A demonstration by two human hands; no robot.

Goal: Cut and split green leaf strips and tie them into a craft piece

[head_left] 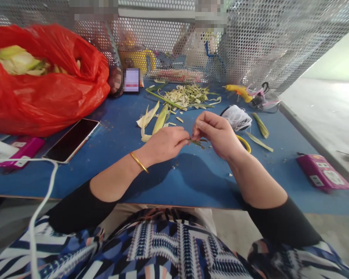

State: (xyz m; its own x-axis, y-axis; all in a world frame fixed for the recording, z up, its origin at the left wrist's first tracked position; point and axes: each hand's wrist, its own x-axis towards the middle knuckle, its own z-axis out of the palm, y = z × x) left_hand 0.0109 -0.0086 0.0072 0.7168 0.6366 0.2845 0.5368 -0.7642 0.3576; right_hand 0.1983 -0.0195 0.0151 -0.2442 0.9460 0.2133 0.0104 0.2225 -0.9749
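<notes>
My left hand (168, 143) is closed in a pinch on a thin greenish-brown strip of corn husk (198, 143), above the blue table. Close by on its right, my right hand (215, 131) is also pinched shut at the strip; what its fingertips hold is partly hidden. Beyond the hands lie larger pale-green corn husks (161, 118) and a heap of small husk scraps (189, 95). Past my right hand sits a spool of white thread (237, 117), and a yellow ring (245, 143) shows partly behind my wrist.
A red plastic bag (61, 97) of husks fills the left. Below it lie a phone (72, 140) and a magenta box (31, 149); a white cable (46, 197) hangs over the edge. Another magenta box (324, 172) sits right. Perforated metal mesh (250, 50) borders the back.
</notes>
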